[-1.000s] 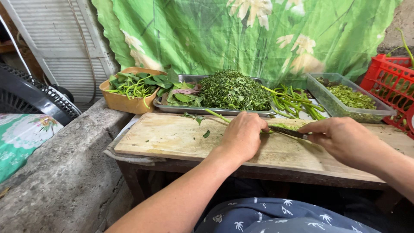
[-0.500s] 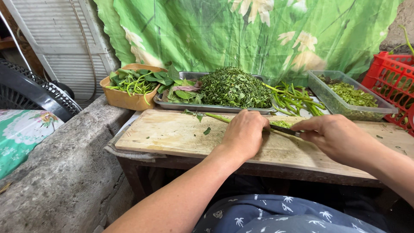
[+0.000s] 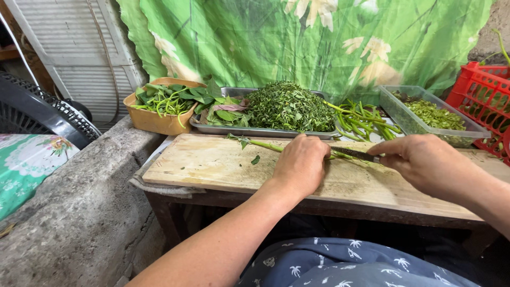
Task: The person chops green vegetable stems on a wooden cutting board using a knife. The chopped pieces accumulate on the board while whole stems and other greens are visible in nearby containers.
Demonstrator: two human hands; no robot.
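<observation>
From the head view, I saw a clear box [image 3: 425, 119] back right beside a red crate [image 3: 481, 93]. My left hand [image 3: 300, 165] pressed the green stalk [image 3: 265, 144] flat on the board [image 3: 212, 167], lying left-right. My right hand [image 3: 425, 162] gripped the knife [image 3: 355, 153], tip pointing left.

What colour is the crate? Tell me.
Red crate, far right in the head view.

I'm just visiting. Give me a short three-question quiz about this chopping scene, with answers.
1. True or false: the knife is in the left hand.
2. Which holds the big heap of chopped greens: A) orange bowl, B) metal tray, C) red crate?
3. What does the left hand press onto the cutting board?

Key: 1 false, the right hand holds it. 2 B. 3 green stems.
</observation>
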